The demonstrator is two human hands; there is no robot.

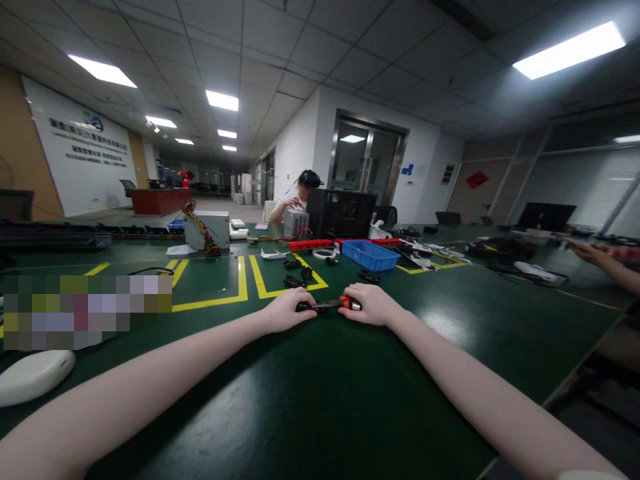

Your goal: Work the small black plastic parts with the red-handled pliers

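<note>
My right hand (pixel 370 304) is closed around the red-and-black handles of a pair of pliers (pixel 349 303). The metal jaws point left, toward my left hand (pixel 290 311). Between the fingers of that hand is a small black part (pixel 303 307), its exact kind too small to make out. The jaw tips meet or nearly meet this part; whether they grip it I cannot tell. Both hands are low over the green tabletop (pixel 320 393). Just beyond them lie several small black parts (pixel 295 281), some within a yellow taped outline.
Behind the hands stand a blue bin (pixel 370 255), a red power strip (pixel 310 245), a black computer case (pixel 341 213) and a power supply (pixel 207 230) with cables. A person (pixel 295 203) sits across the table. Another person's hands (pixel 590 253) show at right. A white device (pixel 37 377) lies left.
</note>
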